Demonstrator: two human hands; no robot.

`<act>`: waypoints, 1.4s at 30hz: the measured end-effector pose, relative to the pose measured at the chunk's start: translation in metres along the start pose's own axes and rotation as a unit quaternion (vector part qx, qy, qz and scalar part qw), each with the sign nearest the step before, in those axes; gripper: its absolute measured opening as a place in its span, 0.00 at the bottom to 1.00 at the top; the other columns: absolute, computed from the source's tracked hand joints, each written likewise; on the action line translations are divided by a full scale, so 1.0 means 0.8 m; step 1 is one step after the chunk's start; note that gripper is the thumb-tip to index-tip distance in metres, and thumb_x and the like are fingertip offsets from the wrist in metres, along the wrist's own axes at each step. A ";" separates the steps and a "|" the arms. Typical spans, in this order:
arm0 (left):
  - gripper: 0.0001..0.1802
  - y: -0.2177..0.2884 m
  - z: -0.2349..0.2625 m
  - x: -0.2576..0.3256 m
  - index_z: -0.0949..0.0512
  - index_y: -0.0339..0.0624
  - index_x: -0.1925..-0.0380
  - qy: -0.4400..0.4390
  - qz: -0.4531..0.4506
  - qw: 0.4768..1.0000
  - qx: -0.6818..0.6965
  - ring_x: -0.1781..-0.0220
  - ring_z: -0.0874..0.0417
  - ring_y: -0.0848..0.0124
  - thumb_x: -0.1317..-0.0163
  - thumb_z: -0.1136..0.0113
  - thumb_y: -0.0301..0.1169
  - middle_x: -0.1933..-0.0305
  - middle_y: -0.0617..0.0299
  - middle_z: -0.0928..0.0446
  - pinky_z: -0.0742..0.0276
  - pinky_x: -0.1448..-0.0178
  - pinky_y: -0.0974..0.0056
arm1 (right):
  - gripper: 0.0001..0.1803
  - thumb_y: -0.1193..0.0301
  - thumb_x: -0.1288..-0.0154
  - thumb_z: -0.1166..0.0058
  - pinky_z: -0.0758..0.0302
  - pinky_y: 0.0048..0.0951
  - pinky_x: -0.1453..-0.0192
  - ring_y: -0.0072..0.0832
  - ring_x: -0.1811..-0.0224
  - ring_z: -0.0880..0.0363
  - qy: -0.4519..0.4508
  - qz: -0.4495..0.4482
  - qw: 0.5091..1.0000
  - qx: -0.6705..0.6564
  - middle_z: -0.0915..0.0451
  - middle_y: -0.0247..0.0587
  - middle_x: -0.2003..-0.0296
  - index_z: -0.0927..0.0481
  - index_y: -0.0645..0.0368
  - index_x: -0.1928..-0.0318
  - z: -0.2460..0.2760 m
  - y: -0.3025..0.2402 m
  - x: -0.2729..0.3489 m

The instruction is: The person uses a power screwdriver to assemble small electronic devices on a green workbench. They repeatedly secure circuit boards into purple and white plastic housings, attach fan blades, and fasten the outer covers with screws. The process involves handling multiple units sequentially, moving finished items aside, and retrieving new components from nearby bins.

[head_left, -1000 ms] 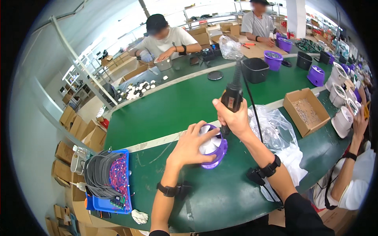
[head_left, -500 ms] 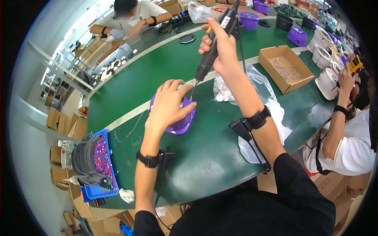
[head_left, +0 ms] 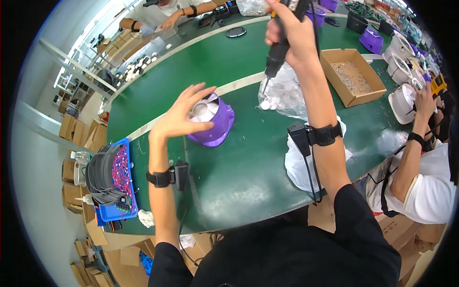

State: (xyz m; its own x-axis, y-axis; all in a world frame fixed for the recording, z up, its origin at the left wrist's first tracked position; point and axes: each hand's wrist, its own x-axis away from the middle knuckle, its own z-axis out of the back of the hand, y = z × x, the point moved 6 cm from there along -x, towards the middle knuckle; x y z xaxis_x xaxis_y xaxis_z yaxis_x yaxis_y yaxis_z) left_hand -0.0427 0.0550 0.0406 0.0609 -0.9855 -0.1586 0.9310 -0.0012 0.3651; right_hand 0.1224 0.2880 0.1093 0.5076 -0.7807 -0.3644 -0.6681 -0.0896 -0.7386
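A purple housing (head_left: 221, 125) with white fan blades (head_left: 204, 111) inside its round opening stands tilted on the green table. My left hand (head_left: 174, 117) is open at its left side, thumb and fingers spread around the opening; whether they touch the housing I cannot tell. Up and to the right, my right hand (head_left: 300, 42) is closed around a black electric screwdriver (head_left: 277, 58). The bit points down, apart from the housing, over the edge of a clear plastic bag (head_left: 292, 98) with white round pieces in it.
An open cardboard box (head_left: 354, 98) of small metal parts stands right of my right forearm. A blue tray (head_left: 130, 203) of cables and pink wires lies at left. White plastic (head_left: 299, 167) lies under my right forearm. A co-worker's hand (head_left: 423, 103) is at far right; another person (head_left: 165, 16) sits across.
My right hand has swung the screwdriver up and right, off the housing. My left hand has moved left, uncovering the fan blades. The housing has tilted.
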 end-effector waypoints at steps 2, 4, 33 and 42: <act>0.45 -0.029 0.003 0.018 0.27 0.49 0.29 -0.043 0.058 0.997 0.016 0.22 0.35 0.49 0.49 0.23 0.48 0.23 0.49 0.34 0.39 0.20 0.48 | 0.12 0.65 0.27 0.37 0.31 0.24 0.81 0.19 0.85 0.28 -0.029 -0.020 0.999 0.027 0.26 0.32 0.82 0.21 0.62 0.62 -0.036 0.017 0.015; 0.48 -0.020 0.001 0.007 0.30 0.52 0.26 0.013 0.134 0.991 -0.021 0.23 0.35 0.45 0.49 0.24 0.49 0.24 0.45 0.34 0.36 0.22 0.44 | 0.17 0.60 0.31 0.33 0.31 0.29 0.80 0.22 0.86 0.29 -0.066 0.000 0.996 0.063 0.28 0.33 0.84 0.22 0.61 0.65 -0.064 0.032 0.030; 0.49 -0.033 -0.013 0.004 0.26 0.48 0.29 0.030 0.104 0.994 -0.034 0.28 0.29 0.50 0.54 0.25 0.52 0.28 0.50 0.29 0.32 0.26 0.48 | 0.19 0.62 0.28 0.35 0.34 0.25 0.83 0.16 0.85 0.29 -0.100 0.031 0.994 0.040 0.27 0.29 0.85 0.23 0.60 0.73 -0.102 0.119 0.068; 0.46 -0.022 -0.014 0.003 0.23 0.38 0.35 0.031 0.094 0.994 -0.045 0.30 0.28 0.48 0.54 0.24 0.48 0.30 0.47 0.28 0.33 0.25 0.49 | 0.19 0.63 0.31 0.32 0.34 0.25 0.77 0.13 0.80 0.31 -0.130 0.042 0.988 0.078 0.27 0.26 0.83 0.23 0.60 0.74 -0.109 0.124 0.074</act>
State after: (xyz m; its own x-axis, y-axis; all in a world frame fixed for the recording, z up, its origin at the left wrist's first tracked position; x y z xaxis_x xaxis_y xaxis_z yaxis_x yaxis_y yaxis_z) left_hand -0.0551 0.0548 0.0237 0.2570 -0.9543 -0.1524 0.9290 0.2004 0.3111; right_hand 0.0387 0.1789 0.0638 0.5899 -0.5943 -0.5466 -0.6326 0.0805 -0.7703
